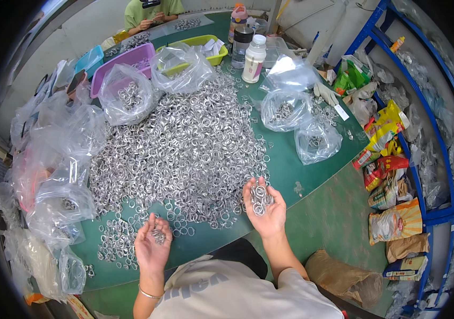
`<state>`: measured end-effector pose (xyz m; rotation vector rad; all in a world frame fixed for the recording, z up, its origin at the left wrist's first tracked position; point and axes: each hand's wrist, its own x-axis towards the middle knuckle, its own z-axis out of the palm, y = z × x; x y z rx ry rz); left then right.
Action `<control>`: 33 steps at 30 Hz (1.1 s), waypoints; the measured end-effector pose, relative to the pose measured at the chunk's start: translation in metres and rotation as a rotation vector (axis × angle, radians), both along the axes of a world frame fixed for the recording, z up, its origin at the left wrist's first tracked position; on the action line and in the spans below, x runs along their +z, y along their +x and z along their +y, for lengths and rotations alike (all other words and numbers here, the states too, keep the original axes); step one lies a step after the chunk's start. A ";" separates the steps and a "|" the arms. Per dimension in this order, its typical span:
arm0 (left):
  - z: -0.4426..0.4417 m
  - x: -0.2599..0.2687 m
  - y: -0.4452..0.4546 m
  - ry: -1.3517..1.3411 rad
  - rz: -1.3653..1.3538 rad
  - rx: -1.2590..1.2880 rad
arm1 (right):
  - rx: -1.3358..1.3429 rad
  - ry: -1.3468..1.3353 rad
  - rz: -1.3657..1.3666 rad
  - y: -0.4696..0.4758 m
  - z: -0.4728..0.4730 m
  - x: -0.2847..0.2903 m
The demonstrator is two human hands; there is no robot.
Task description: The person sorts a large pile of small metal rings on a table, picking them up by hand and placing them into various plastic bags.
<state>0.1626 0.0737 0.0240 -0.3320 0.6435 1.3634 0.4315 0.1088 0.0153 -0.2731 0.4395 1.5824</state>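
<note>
A broad heap of silver metal rings (pixel 195 147) covers the middle of a green table (pixel 290 175). My left hand (pixel 152 245) is palm up near the table's front edge, with several rings (pixel 158 236) cupped under its curled fingers. Beside it on the left lies a smaller, looser spread of rings (pixel 115 239). My right hand (pixel 266 213), also palm up, carries a cluster of rings (pixel 260 199) across its palm and fingers. That hand is at the right front corner of the heap.
Clear plastic bags holding rings (pixel 129 95) stand behind the heap, with more bags (pixel 284 109) at right. A purple basket (pixel 99 75), green basket (pixel 221 56) and white bottle (pixel 254 60) are at the back. Blue shelving (pixel 430 119) rises at right. Another person's hands (pixel 151 22) work beyond.
</note>
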 end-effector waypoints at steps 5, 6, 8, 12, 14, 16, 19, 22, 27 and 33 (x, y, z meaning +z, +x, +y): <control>-0.001 -0.013 0.003 0.066 -0.196 -0.013 | 0.099 0.097 0.068 0.021 0.003 -0.019; -0.004 -0.024 -0.002 0.196 -0.295 -0.020 | 0.136 0.124 0.064 0.021 0.003 -0.022; -0.005 -0.028 0.000 0.144 -0.187 -0.003 | 0.178 0.085 0.059 0.021 0.006 -0.019; 0.008 0.006 0.022 0.198 -0.039 -0.046 | 0.159 0.083 0.195 0.026 0.005 -0.013; 0.009 0.013 0.023 0.276 -0.057 -0.068 | 0.154 0.164 0.172 0.020 0.005 -0.014; 0.008 0.014 0.022 0.331 -0.107 -0.064 | 0.185 0.146 0.106 0.009 0.007 -0.015; 0.004 0.015 0.021 0.372 -0.142 -0.041 | 0.256 0.065 0.033 -0.007 0.011 -0.013; 0.002 0.014 0.016 0.365 -0.146 -0.029 | 0.390 0.055 0.154 -0.025 0.015 -0.011; 0.005 0.003 0.007 0.352 -0.142 -0.005 | 0.504 -0.038 0.148 -0.054 0.022 -0.007; 0.007 -0.033 -0.017 0.178 -0.325 -0.048 | 0.683 -0.082 0.168 -0.073 0.027 -0.021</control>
